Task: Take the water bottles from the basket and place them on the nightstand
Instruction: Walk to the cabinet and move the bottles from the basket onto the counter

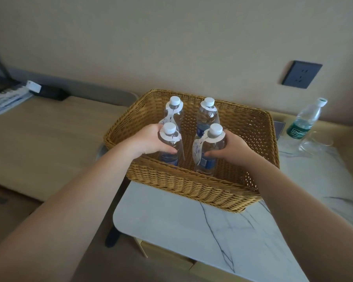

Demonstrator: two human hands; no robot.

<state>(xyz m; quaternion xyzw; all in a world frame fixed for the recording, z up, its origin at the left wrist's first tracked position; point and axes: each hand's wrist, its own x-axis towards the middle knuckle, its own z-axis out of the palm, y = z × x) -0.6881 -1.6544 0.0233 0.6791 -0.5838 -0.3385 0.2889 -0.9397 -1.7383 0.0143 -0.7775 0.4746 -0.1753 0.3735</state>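
The left hand [149, 142] grips the near left bottle [170, 146] and the right hand [230, 149] grips the near right bottle [207, 153]; both stand upright in the wicker basket [192, 186], with two more bottles [207, 117] behind. The paper neck tags could catch or tear on lifting, and a bottle base could clip the basket rim and tip it. The basket sits on a marble-patterned nightstand [192, 231] against a beige wall, beside a green-labelled bottle [306, 121].

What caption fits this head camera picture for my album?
Left hand and right hand each grip a water bottle in the wicker basket.
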